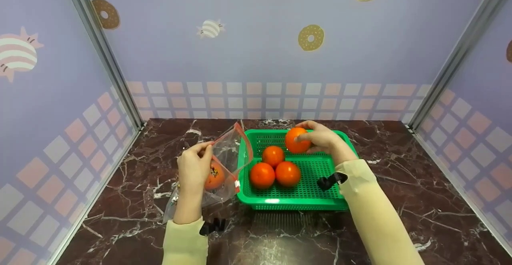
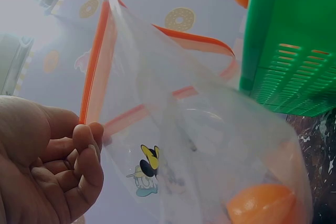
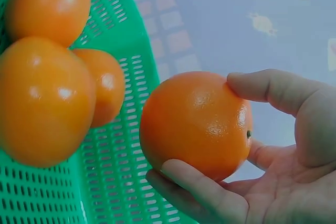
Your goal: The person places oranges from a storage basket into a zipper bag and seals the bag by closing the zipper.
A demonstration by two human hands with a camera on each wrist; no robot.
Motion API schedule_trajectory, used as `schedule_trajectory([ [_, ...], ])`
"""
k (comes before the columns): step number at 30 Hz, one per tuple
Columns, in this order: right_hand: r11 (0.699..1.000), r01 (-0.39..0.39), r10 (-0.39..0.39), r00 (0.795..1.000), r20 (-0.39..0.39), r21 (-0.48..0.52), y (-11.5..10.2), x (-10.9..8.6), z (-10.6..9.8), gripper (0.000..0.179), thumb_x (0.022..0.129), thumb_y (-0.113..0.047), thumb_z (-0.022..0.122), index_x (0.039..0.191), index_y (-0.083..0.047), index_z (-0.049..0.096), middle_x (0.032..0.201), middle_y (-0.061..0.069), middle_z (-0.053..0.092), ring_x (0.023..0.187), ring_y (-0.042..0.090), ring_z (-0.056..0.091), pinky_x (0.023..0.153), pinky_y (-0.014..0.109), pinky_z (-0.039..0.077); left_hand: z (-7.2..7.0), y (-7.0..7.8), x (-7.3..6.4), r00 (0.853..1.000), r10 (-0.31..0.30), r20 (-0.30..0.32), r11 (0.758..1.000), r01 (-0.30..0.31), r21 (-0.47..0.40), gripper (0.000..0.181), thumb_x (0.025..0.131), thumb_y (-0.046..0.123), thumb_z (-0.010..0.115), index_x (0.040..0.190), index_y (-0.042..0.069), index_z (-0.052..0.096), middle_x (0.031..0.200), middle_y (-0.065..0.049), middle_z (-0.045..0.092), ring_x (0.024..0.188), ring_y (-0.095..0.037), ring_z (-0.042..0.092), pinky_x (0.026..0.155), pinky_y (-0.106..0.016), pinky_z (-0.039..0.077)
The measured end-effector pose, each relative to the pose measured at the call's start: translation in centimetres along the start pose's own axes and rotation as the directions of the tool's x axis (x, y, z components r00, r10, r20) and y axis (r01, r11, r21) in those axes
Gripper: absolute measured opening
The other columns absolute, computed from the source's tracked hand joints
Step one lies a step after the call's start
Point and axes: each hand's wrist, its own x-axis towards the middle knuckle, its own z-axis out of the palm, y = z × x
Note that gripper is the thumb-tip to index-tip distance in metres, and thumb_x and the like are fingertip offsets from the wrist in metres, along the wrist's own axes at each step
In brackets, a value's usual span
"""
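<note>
While left hand pinches the bag, prolly so it gapes, right hand grips an orange at the basket's 12 o'clock.

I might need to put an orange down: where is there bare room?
Bare tabletop lies between the right sleeve and the right wall, and between the bag and the left wall. Inside the green basket, the near right is free. Its left is crowded: three oranges inside, the bag beside the rim.
</note>
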Motion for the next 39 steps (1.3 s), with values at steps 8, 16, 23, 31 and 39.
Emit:
schedule_trajectory([
  [8, 0.996, 0.033, -0.033, 0.999, -0.004, 0.079, 0.0, -0.3, 0.1, 0.067, 0.094, -0.022, 0.072, 0.154, -0.018, 0.042, 0.154, 0.017, 0.044, 0.123, 0.033, 0.061, 0.082, 0.037, 0.061, 0.1, -0.1, 0.0, 1.000, -0.006, -0.006, 1.000, 0.006, -0.003, 0.022, 0.099, 0.015, 0.065, 0.112, 0.007, 0.081, 0.078, -0.011, 0.074, 0.048, -0.004, 0.051, 0.051, -0.024, 0.040],
  [16, 0.983, 0.070, -0.066, 0.997, -0.029, 0.170, -0.3, -1.1, 0.7, 0.064, 0.096, -0.021, 0.070, 0.154, -0.019, 0.042, 0.155, 0.016, 0.043, 0.129, 0.038, 0.060, 0.090, 0.042, 0.060, 0.0, -0.2, 0.1, 1.000, 0.001, -0.007, 1.000, -0.001, 0.009, 0.022, 0.099, 0.015, 0.064, 0.112, 0.007, 0.081, 0.078, -0.012, 0.074, 0.049, -0.005, 0.050, 0.053, -0.024, 0.041],
  [23, 0.963, 0.111, -0.107, 0.994, -0.028, 0.245, -0.8, -1.8, 1.5, 0.062, 0.096, -0.018, 0.068, 0.153, -0.019, 0.042, 0.156, 0.014, 0.041, 0.130, 0.038, 0.058, 0.091, 0.042, 0.061, -0.1, -0.1, 0.0, 0.999, -0.019, 0.033, 1.000, 0.020, -0.009, 0.024, 0.102, 0.015, 0.062, 0.116, 0.007, 0.079, 0.078, -0.015, 0.073, 0.043, -0.006, 0.048, 0.043, -0.021, 0.034],
  [31, 0.951, 0.129, -0.129, 0.991, -0.018, 0.280, -1.3, -2.2, 2.3, 0.065, 0.096, -0.017, 0.067, 0.155, -0.017, 0.039, 0.155, 0.014, 0.041, 0.129, 0.037, 0.060, 0.097, 0.047, 0.059, -0.1, -0.1, 0.0, 1.000, -0.014, 0.015, 1.000, 0.015, -0.009, 0.024, 0.101, 0.016, 0.063, 0.115, 0.007, 0.080, 0.073, -0.011, 0.071, 0.043, -0.006, 0.048, 0.043, -0.023, 0.036],
  [39, 0.941, 0.160, -0.161, 0.987, -0.018, 0.297, -1.8, -2.5, 3.7, 0.061, 0.096, -0.016, 0.067, 0.152, -0.018, 0.043, 0.152, 0.014, 0.045, 0.127, 0.036, 0.061, 0.093, 0.046, 0.060, -0.1, -0.1, 0.1, 1.000, -0.015, 0.013, 1.000, 0.015, -0.008, 0.024, 0.101, 0.016, 0.062, 0.114, 0.007, 0.080, 0.077, -0.011, 0.073, 0.045, -0.005, 0.049, 0.046, -0.022, 0.037],
])
